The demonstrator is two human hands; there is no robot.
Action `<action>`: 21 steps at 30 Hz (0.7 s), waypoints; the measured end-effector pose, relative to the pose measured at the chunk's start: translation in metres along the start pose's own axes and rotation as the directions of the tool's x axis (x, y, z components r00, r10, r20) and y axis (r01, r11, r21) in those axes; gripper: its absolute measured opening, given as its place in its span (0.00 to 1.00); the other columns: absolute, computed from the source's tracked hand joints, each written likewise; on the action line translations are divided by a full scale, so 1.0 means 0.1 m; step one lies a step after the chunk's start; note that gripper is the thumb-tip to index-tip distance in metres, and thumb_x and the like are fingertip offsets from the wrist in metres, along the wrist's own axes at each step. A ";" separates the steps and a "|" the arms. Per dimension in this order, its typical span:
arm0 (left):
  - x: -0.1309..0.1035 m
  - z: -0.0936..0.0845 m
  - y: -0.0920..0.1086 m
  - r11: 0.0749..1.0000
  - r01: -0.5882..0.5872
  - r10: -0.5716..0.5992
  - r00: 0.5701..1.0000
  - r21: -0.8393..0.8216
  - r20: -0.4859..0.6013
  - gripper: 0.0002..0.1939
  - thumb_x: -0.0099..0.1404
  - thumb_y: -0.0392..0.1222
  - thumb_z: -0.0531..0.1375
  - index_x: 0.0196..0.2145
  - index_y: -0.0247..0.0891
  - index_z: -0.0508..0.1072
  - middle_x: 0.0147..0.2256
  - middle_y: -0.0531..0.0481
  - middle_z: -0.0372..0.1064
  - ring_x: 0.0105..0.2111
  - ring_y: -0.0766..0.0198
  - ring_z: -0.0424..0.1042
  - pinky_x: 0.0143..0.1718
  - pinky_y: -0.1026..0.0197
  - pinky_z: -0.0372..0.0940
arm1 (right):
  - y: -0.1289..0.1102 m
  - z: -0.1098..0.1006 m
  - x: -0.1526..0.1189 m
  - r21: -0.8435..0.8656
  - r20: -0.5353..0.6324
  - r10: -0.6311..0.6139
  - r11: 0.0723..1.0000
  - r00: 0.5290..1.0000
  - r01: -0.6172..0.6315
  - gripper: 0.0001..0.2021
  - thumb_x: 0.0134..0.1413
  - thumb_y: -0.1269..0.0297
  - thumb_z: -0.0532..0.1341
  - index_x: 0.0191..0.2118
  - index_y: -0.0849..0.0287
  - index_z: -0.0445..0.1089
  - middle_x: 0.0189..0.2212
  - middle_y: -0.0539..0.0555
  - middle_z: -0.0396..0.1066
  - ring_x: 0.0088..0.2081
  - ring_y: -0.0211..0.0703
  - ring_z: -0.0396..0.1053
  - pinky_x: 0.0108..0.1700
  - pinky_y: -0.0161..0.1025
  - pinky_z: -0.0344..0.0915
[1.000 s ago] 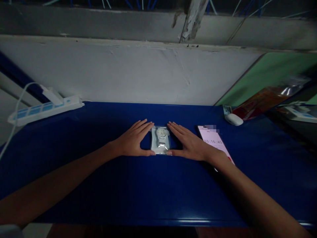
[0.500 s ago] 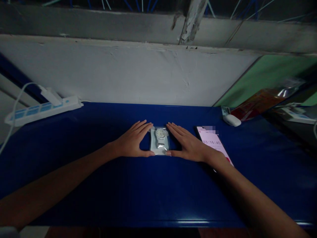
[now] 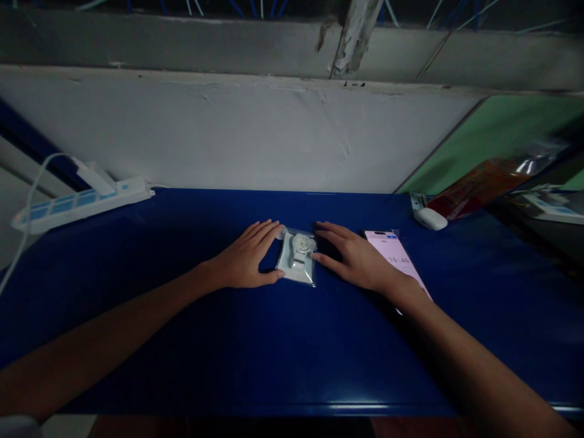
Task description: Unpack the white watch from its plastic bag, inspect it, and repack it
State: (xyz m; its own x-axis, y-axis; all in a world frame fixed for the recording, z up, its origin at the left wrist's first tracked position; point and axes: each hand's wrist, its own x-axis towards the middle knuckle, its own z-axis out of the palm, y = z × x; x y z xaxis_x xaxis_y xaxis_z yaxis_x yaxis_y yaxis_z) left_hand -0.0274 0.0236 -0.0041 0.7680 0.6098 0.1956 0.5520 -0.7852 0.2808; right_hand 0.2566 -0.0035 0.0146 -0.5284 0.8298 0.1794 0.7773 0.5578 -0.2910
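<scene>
A white wristwatch (image 3: 301,244) lies in a clear plastic bag (image 3: 298,274) on the blue table, the bag slightly askew. On its left side rests my left hand (image 3: 246,254), palm down and open, its thumb and fingertips touching or very near the bag's edge. My right hand (image 3: 354,255) is open at the other side, its fingers loosely bent and thumb apart from them. The right thumb tip is close to the bag's right edge; whether it touches, I cannot tell. Under my right wrist, partly covered, lies a phone (image 3: 396,250) with a lit timer screen.
Behind the blue table (image 3: 228,359) rises a white wall panel (image 3: 237,134). A white power strip (image 3: 82,205) with a plugged-in charger and cable is at the left. To the right are a white rounded case (image 3: 431,219) and a red-brown package (image 3: 479,185).
The bag with the watch has turned a little and its right side has shifted. My right hand has drawn slightly away to the right, fingers more bent. My left hand has stayed nearly still.
</scene>
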 end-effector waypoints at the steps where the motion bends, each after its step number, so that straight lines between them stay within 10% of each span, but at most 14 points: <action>1: 0.00 0.00 0.00 1.000 0.000 0.000 1.000 0.006 -0.001 0.43 0.65 0.55 0.58 0.68 0.31 0.46 0.67 0.30 0.47 0.68 0.43 0.46 0.67 0.39 0.46 | 0.00 -0.01 0.00 -0.027 -0.038 0.018 0.999 0.999 -0.019 0.27 0.64 0.48 0.55 0.56 0.66 0.70 0.60 0.69 0.65 0.63 0.63 0.61 0.61 0.60 0.61; 10: 0.01 0.06 -0.04 0.999 0.043 -0.043 0.998 0.006 -0.034 0.26 0.74 0.48 0.47 0.64 0.29 0.57 0.66 0.34 0.52 0.68 0.49 0.48 0.67 0.42 0.46 | 0.02 -0.08 0.02 0.097 -0.065 -0.111 0.988 0.992 0.117 0.15 0.61 0.55 0.61 0.27 0.58 0.73 0.50 0.63 0.73 0.58 0.56 0.67 0.57 0.53 0.66; 16: 0.01 0.01 -0.01 0.999 0.018 -0.018 1.000 0.027 0.022 0.37 0.67 0.56 0.57 0.65 0.30 0.56 0.67 0.32 0.50 0.68 0.43 0.46 0.67 0.39 0.44 | 0.09 -0.11 -0.01 0.057 0.003 -0.074 0.996 0.997 0.073 0.35 0.58 0.48 0.62 0.65 0.63 0.59 0.64 0.67 0.60 0.64 0.60 0.60 0.63 0.59 0.59; 21: 0.00 0.03 -0.03 1.000 0.026 -0.026 1.000 0.011 0.003 0.34 0.71 0.50 0.52 0.67 0.29 0.51 0.67 0.32 0.49 0.69 0.46 0.45 0.67 0.41 0.45 | 0.15 -0.08 -0.02 0.060 0.124 -0.065 0.997 0.990 0.058 0.41 0.58 0.42 0.60 0.69 0.64 0.53 0.66 0.67 0.56 0.66 0.62 0.54 0.66 0.60 0.54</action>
State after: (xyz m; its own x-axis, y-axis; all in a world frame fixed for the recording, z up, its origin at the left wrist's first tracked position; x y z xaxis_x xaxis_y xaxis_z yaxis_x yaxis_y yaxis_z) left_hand -0.0283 0.0257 -0.0081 0.7542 0.6298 0.1858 0.5752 -0.7701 0.2757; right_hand 0.2716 0.0030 0.0171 -0.6164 0.7834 0.0800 0.7234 0.6034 -0.3355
